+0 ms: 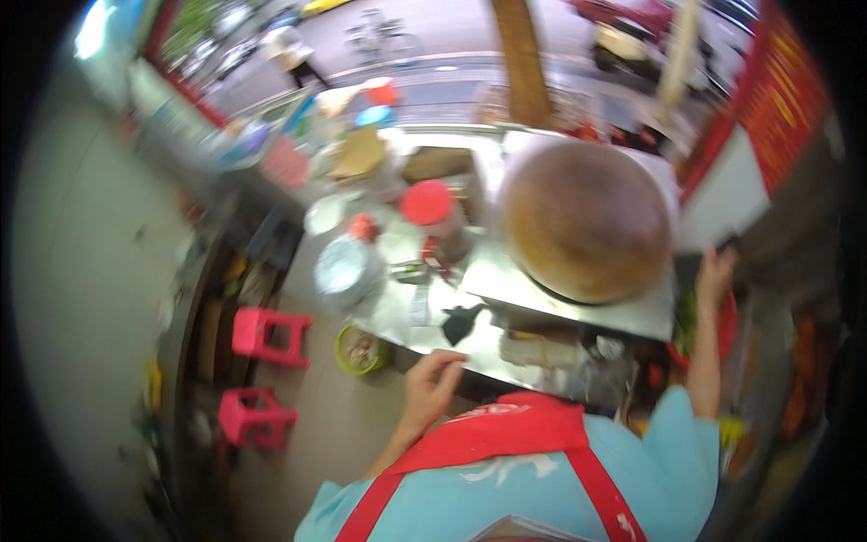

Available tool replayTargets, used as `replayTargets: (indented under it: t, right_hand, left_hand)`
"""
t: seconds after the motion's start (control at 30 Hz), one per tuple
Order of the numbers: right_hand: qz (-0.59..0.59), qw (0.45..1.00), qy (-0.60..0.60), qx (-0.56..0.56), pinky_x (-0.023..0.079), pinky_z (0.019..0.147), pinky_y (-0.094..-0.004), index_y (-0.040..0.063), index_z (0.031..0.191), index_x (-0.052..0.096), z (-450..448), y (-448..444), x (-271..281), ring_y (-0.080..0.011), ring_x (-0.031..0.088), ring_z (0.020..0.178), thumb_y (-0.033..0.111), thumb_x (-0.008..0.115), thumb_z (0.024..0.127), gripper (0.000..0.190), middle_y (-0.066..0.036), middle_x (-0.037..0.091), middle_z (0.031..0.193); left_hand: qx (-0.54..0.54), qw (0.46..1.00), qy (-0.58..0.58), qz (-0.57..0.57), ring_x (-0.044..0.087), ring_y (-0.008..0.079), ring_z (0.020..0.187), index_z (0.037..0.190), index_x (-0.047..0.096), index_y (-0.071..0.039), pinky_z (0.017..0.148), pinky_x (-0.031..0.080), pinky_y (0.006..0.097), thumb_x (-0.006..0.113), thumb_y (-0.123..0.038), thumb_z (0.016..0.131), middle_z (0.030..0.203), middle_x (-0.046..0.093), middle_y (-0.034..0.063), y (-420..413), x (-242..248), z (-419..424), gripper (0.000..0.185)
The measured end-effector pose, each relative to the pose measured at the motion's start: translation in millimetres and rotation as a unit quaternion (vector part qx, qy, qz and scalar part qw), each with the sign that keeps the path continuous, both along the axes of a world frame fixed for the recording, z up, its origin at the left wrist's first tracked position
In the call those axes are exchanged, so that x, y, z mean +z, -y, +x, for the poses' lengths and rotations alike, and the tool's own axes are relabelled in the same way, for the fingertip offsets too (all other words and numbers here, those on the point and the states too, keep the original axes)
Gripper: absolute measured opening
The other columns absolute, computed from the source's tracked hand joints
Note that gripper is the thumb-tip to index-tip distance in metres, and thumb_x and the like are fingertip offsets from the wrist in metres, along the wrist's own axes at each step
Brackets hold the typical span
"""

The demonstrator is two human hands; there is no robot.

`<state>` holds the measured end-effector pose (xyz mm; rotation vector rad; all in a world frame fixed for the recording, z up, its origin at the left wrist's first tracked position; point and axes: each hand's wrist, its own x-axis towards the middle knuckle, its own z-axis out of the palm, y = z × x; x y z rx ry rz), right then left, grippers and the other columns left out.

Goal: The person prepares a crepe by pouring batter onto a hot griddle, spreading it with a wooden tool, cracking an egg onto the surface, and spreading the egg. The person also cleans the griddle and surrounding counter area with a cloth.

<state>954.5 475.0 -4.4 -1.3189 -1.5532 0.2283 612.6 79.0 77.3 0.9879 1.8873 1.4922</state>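
Observation:
My left hand [433,383] hovers by the front edge of a metal counter [399,318], its fingers loosely bent and nothing visible in it. A crumpled black cloth or bag [460,324] lies just beyond it. Out to the right, my right hand [716,274] is closed around a dark object [728,242]; blur hides what it is. Below that hand stands a red basin [728,325] with green leaves [685,325]. Between the hands, a large round brown dome-shaped lid or pan [589,220] covers much of the raised worktop [488,271].
A red-lidded jar [428,203] and a plastic-wrapped round container [342,267] stand on the counter. A green-rimmed bin [359,351] and two pink stools [272,337] are on the floor at left. A post [521,61] rises at the street side, where a person [288,51] walks.

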Motion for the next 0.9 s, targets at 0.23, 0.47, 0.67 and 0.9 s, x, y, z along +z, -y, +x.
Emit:
replayTargets:
  t: [0.23, 0.47, 0.67, 0.9]
  right_hand:
    - [-0.04, 0.995, -0.055, -0.079, 0.045, 0.063, -0.0394, -0.005, 0.094, 0.049, -10, 74, -31, -0.0291, 0.06, 0.076, 0.036, 0.056, 0.088, 0.042, -0.021, 0.061, 0.087]
    - [-0.053, 0.996, -0.066, -0.039, 0.043, 0.078, -0.0363, -0.009, 0.094, 0.049, -72, 156, -7, -0.0244, 0.053, 0.086, 0.031, 0.06, 0.087, 0.042, -0.02, 0.057, 0.097]
    - [-0.026, 0.984, -0.033, 0.176, 0.05, 0.06, -0.035, 0.007, 0.104, 0.052, -144, 194, 10, -0.0257, 0.065, 0.07, 0.026, 0.067, 0.081, 0.033, -0.009, 0.066, 0.081]
    - [0.123, 0.914, 0.104, 0.372, 0.048, 0.055, -0.0309, 0.012, 0.102, 0.051, -165, 183, 21, -0.0245, 0.062, 0.067, 0.017, 0.069, 0.074, 0.034, -0.005, 0.063, 0.087]
  left_hand:
    - [-0.032, 0.998, -0.056, -0.003, 0.058, 0.012, 0.082, 0.093, 0.063, 0.0, 0.074, 0.046, 0.0234, 0.056, -0.005, 0.085, 0.087, 0.062, 0.0063, -2, 18, -2, 0.012]
    - [-0.01, 0.999, -0.03, -0.004, 0.056, 0.0105, 0.077, 0.091, 0.062, 0.0, 0.07, 0.044, 0.0222, 0.056, -0.001, 0.084, 0.084, 0.06, 0.005, 8, 13, -7, 0.009]
    - [-0.011, 1.0, 0.005, 0.024, 0.056, 0.0114, 0.077, 0.089, 0.061, 0.001, 0.069, 0.044, 0.022, 0.055, 0.003, 0.082, 0.083, 0.06, 0.0058, 21, 9, -1, 0.009]
    - [-0.006, 0.999, -0.002, 0.044, 0.056, 0.0122, 0.076, 0.089, 0.062, 0.001, 0.067, 0.044, 0.0223, 0.055, 0.001, 0.082, 0.084, 0.061, 0.0068, 49, 4, -7, 0.009]
